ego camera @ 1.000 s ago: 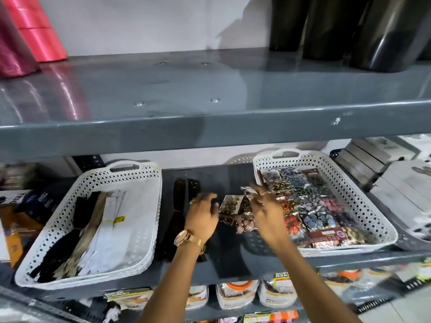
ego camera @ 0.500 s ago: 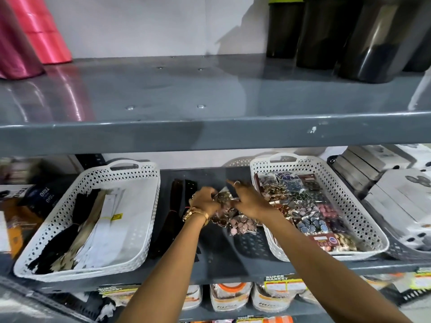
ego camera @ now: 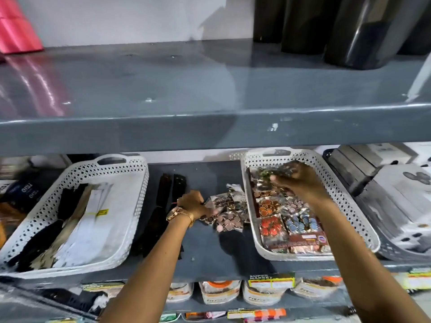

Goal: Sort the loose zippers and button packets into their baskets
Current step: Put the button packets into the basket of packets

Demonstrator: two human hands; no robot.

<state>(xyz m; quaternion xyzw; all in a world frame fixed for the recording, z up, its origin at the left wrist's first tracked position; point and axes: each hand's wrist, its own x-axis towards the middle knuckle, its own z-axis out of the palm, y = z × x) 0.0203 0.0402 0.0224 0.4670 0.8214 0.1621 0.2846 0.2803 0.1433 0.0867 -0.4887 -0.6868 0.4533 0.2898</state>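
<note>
Two white perforated baskets stand on the grey shelf. The left basket (ego camera: 140,183) holds black, tan and white zippers (ego camera: 77,227). The right basket (ego camera: 363,227) holds several colourful button packets (ego camera: 289,224). Between them lie loose dark zippers (ego camera: 163,201) and a small pile of loose button packets (ego camera: 228,210). My left hand (ego camera: 193,203), with a gold watch, rests on the left edge of that pile, fingers closed on a packet. My right hand (ego camera: 296,180) is over the back of the right basket, shut on a blurred button packet (ego camera: 277,171).
The upper grey shelf (ego camera: 210,127) overhangs close above the baskets, carrying dark containers (ego camera: 349,31) and pink rolls (ego camera: 16,31). Grey and white boxed goods (ego camera: 396,201) crowd the right. Packaged goods (ego camera: 221,292) hang below the shelf's front edge.
My right hand has lifted a packet from the loose pile and carried it right, over the right basket. My left hand stays at the pile.
</note>
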